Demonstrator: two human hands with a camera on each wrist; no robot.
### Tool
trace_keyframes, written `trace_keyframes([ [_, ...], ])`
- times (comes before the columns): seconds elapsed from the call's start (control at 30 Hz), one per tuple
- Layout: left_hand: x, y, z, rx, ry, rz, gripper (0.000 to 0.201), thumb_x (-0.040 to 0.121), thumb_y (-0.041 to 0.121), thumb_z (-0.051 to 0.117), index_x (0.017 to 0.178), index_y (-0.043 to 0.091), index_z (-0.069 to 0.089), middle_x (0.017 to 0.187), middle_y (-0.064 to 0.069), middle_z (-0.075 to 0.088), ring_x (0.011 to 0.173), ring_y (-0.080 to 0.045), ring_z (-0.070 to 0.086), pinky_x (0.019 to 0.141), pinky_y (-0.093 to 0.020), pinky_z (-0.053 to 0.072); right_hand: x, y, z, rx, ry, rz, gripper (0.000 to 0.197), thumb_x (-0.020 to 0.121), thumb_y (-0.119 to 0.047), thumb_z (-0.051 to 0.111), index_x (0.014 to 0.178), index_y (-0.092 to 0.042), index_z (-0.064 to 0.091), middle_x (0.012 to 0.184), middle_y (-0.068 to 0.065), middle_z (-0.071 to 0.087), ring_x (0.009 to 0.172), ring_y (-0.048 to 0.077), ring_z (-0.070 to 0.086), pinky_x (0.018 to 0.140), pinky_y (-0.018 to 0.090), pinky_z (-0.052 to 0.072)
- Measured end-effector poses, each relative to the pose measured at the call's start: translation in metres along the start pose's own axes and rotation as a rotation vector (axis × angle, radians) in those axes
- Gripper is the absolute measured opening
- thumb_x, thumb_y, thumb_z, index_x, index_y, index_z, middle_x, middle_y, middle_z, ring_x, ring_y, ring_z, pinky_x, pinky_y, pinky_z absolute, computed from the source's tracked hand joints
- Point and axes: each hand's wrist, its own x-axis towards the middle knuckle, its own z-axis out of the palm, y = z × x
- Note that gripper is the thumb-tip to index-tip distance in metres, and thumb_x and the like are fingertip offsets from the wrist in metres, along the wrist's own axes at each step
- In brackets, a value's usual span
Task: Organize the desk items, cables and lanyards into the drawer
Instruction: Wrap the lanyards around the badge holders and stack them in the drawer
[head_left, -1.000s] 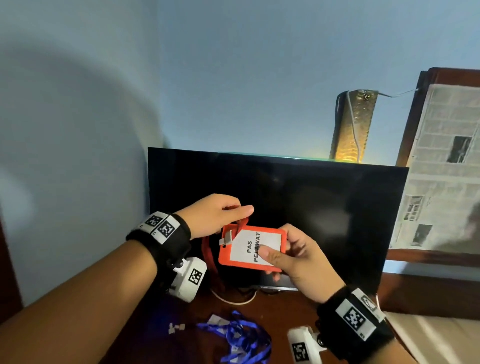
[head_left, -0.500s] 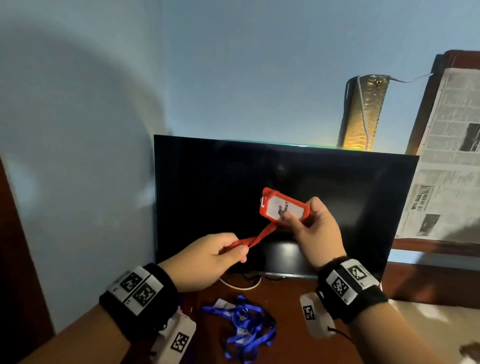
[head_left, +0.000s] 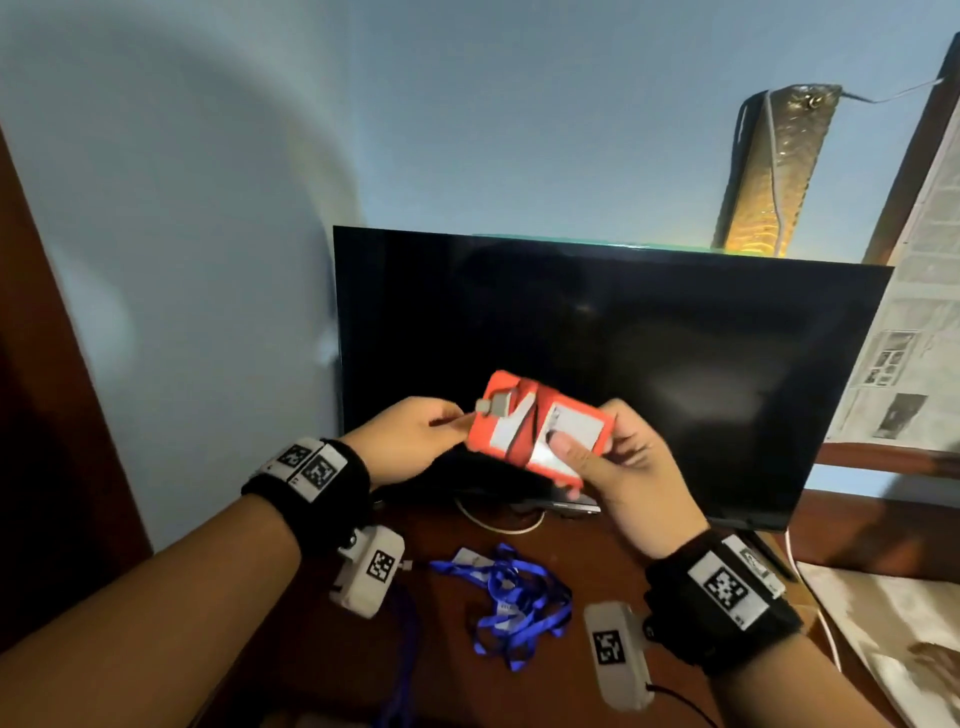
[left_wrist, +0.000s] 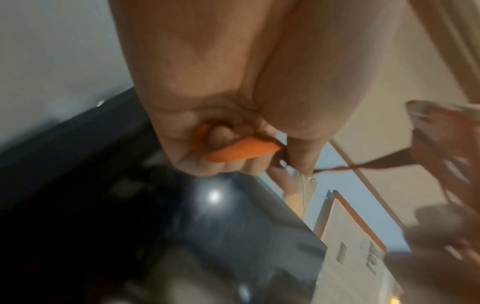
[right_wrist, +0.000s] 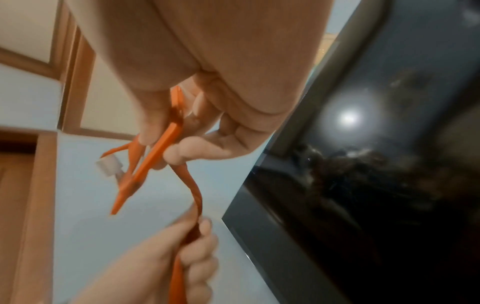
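Observation:
An orange badge holder (head_left: 540, 431) with a white card is held up in front of the monitor, its orange strap (head_left: 524, 426) crossing its face. My right hand (head_left: 576, 457) pinches the holder's right end, thumb on the card. My left hand (head_left: 452, 423) is just left of it and grips the strap (left_wrist: 233, 153) in curled fingers. In the right wrist view the holder (right_wrist: 153, 156) shows edge-on, with the strap (right_wrist: 193, 189) running down into my left hand (right_wrist: 192, 242). A tangle of blue lanyards (head_left: 514, 597) lies on the dark wooden desk (head_left: 597, 561) below.
A black monitor (head_left: 649, 332) stands close behind my hands. A white cable (head_left: 498, 522) loops at its base. Newspaper (head_left: 914, 364) covers the right side. A blue strap (head_left: 402, 649) trails toward the desk's near edge. No drawer is in view.
The strap was stretched between my hands; now it lies across the badge holder. My left hand has risen right up to the holder, and the holder has turned flatter toward me.

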Motion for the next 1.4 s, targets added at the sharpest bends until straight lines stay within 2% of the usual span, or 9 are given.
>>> trace_keyframes([
  [0.2,-0.049,0.007,0.051,-0.041,-0.114,0.003,0.027,0.104,0.041,0.058,0.094,0.025,0.076,0.072,0.007,0.068,0.064,-0.004,0.063,0.063,-0.022,0.052,0.004,0.019,-0.013,-0.205,0.253,0.017,0.028,0.091,-0.013,0.075,0.092,0.002,0.051,0.092,0.021,0.072,0.072,0.027,0.07,0.062,0.04,0.059],
  [0.33,-0.07,0.011,0.061,0.142,0.031,0.085,0.006,0.094,0.032,0.074,0.098,0.028,0.075,0.083,0.009,0.072,0.077,0.0,0.068,0.073,-0.018,0.054,-0.012,0.062,-0.015,-0.467,0.292,0.1,0.026,0.091,-0.021,0.077,0.092,-0.006,0.055,0.087,0.014,0.071,0.077,0.027,0.071,0.07,0.046,0.061],
  [0.47,-0.078,0.005,0.052,0.362,-0.011,0.153,0.009,0.093,0.029,0.073,0.1,0.033,0.078,0.09,0.02,0.073,0.085,0.007,0.065,0.077,-0.007,0.047,-0.049,0.111,-0.009,-0.693,0.031,0.197,0.021,0.087,-0.028,0.078,0.088,-0.019,0.059,0.079,0.003,0.068,0.075,0.025,0.066,0.068,0.033,0.057],
  [0.6,-0.081,-0.032,0.053,0.367,-0.173,0.059,0.009,0.093,0.031,0.074,0.101,0.034,0.077,0.092,0.017,0.073,0.087,0.006,0.066,0.079,-0.011,0.047,-0.092,0.132,0.007,-0.462,-0.302,0.304,0.017,0.087,-0.016,0.08,0.096,-0.016,0.065,0.085,-0.006,0.072,0.076,0.008,0.069,0.072,0.034,0.058],
  [0.77,-0.108,-0.105,0.078,-0.386,-0.246,-0.257,0.015,0.092,-0.005,0.071,0.096,0.01,0.075,0.088,-0.002,0.079,0.081,-0.009,0.074,0.078,-0.02,0.057,-0.13,0.155,0.011,-0.143,-0.296,0.504,0.038,0.076,-0.02,0.087,0.092,0.001,0.059,0.081,0.008,0.065,0.076,0.02,0.061,0.073,0.042,0.054],
  [0.93,-0.145,-0.135,0.11,-1.006,-0.115,-0.569,0.03,0.093,-0.009,0.053,0.087,0.005,0.079,0.084,-0.013,0.076,0.069,-0.017,0.073,0.065,-0.028,0.062,-0.154,0.17,0.025,0.09,-0.18,0.66,0.037,0.083,-0.008,0.081,0.096,0.009,0.051,0.075,0.016,0.055,0.056,0.015,0.052,0.045,0.021,0.041],
  [1.13,-0.163,-0.139,0.13,-1.411,0.06,-0.641,0.042,0.102,0.004,0.038,0.134,-0.01,0.059,0.135,-0.029,0.063,0.123,-0.035,0.063,0.11,-0.043,0.05,-0.177,0.197,0.053,0.256,0.059,0.8,0.023,0.086,-0.012,0.077,0.103,-0.007,0.063,0.094,0.013,0.073,0.073,0.018,0.065,0.06,0.03,0.052],
  [1.27,-0.164,-0.155,0.151,-1.011,0.046,-0.614,0.031,0.104,0.021,0.058,0.125,0.001,0.069,0.126,-0.026,0.069,0.111,-0.029,0.068,0.108,-0.051,0.051,-0.194,0.22,0.06,0.152,0.112,0.92,0.025,0.09,-0.021,0.077,0.102,-0.003,0.063,0.091,0.017,0.073,0.075,0.024,0.068,0.065,0.038,0.06],
  [1.4,-0.166,-0.18,0.178,-0.512,-0.069,-0.533,0.017,0.098,0.016,0.071,0.113,0.011,0.076,0.109,-0.019,0.077,0.097,-0.02,0.071,0.097,-0.042,0.056,-0.214,0.246,0.047,-0.409,-0.232,0.981,0.034,0.096,-0.049,0.063,0.094,-0.016,0.07,0.074,0.001,0.074,0.064,0.016,0.07,0.072,0.043,0.061],
])
